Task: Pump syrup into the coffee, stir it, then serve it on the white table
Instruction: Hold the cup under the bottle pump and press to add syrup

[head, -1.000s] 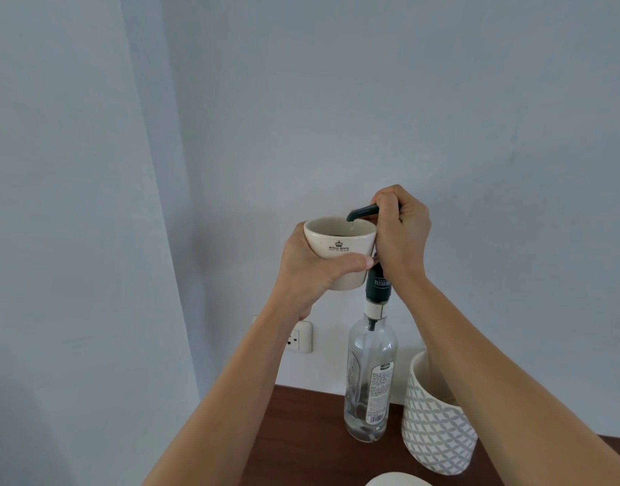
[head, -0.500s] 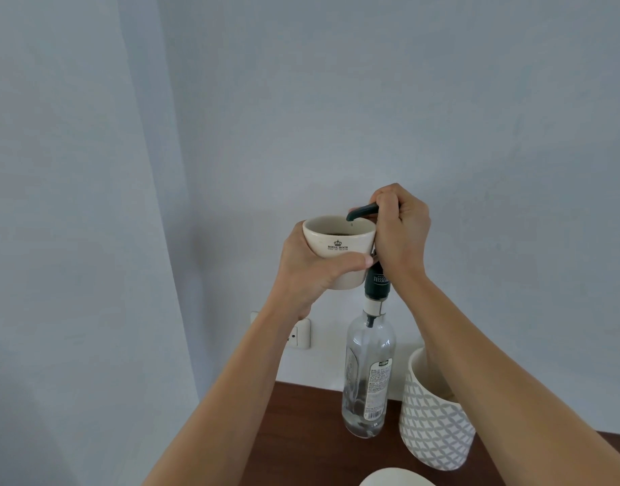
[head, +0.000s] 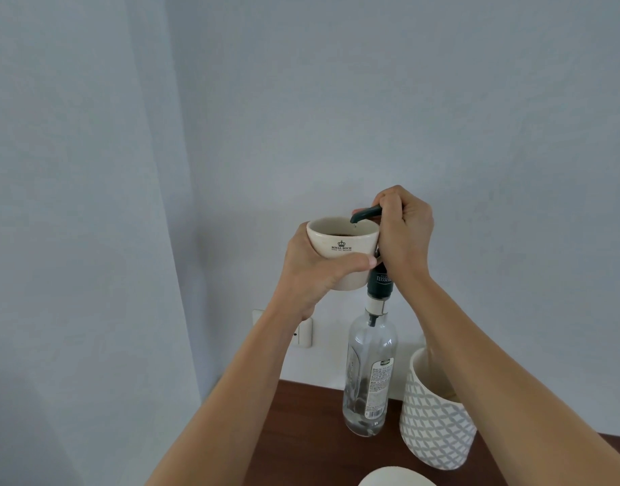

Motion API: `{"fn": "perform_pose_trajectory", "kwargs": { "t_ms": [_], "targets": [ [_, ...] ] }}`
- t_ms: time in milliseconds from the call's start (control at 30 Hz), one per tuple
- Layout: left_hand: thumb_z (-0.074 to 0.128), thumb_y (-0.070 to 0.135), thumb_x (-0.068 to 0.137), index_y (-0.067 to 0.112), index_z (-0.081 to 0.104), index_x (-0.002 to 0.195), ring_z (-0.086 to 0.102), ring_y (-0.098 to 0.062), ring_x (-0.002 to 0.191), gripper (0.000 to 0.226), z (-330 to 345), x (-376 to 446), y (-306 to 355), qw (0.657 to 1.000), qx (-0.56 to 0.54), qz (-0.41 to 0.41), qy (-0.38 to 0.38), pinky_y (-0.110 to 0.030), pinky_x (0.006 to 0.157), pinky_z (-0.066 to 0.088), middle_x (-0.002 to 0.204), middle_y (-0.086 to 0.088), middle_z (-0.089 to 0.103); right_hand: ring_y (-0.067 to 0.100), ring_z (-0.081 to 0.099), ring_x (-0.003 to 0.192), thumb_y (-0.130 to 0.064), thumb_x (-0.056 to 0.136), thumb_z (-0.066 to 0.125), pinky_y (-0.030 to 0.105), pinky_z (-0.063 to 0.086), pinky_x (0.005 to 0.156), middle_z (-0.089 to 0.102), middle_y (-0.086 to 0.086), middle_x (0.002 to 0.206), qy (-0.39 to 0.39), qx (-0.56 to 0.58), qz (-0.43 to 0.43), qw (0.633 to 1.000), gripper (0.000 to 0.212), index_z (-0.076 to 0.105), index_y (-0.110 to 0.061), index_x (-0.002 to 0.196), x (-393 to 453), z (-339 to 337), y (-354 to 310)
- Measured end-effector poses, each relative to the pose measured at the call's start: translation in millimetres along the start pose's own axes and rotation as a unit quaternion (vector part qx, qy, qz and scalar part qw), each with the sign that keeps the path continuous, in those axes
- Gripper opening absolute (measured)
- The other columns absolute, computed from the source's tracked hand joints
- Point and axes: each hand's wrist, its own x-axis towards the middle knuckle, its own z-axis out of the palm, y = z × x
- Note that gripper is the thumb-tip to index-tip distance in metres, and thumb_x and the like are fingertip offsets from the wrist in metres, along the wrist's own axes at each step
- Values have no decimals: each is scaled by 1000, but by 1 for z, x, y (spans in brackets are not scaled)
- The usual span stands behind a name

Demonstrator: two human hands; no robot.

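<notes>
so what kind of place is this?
Probably a home or small office coffee corner: a dark wooden counter against a plain wall, a wall socket, a pump syrup bottle, and a patterned ceramic pot. No café equipment is visible.

I count one cup [head: 342, 247], one bottle [head: 368, 377], one pot [head: 435, 426], one socket [head: 303, 333], and my two hands [head: 319, 268] [head: 405, 229].

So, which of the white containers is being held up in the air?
The plain cup with the crown logo, gripped by the left hand. The patterned pot stands on the brown counter.
</notes>
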Motion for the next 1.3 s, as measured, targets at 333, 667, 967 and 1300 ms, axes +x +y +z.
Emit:
{"fn": "perform_pose_trajectory", "kwargs": {
  "t_ms": [333,667,967,1300],
  "targets": [
    [93,20,39,13,60,122,73,-12,92,89,2,-1,4,1000,8,-5,-13,-21,69,57,110,-3,77,-1,63,51,-3,90,45,16,46,53,62,-16,47,-10,17,2,1000,22,56,6,73,-7,-6,-14],
    [93,27,34,13,61,121,74,-16,95,94,2,5,8,1000,12,5,-4,-27,72,58,110,-5,77,2,63,48,-3,89,49,17,46,53,65,-14,45,-8,57,29,998,20,54,-3,70,-5,-5,-25],
    [92,29,33,12,62,123,74,-11,92,95,-1,6,3,1000,7,7,-3,-20,68,58,110,-3,78,12,66,55,-4,88,48,25,47,57,66,-10,48,-1,38,12,999,21,55,-2,68,-3,-1,-16],
    [92,27,34,13,63,120,75,-13,93,92,-1,7,1,1000,4,12,-7,-31,78,63,107,-1,78,46,65,73,-7,86,47,36,46,58,59,13,58,16,26,-9,999,20,53,2,69,1,1,-7]
  ]
}}
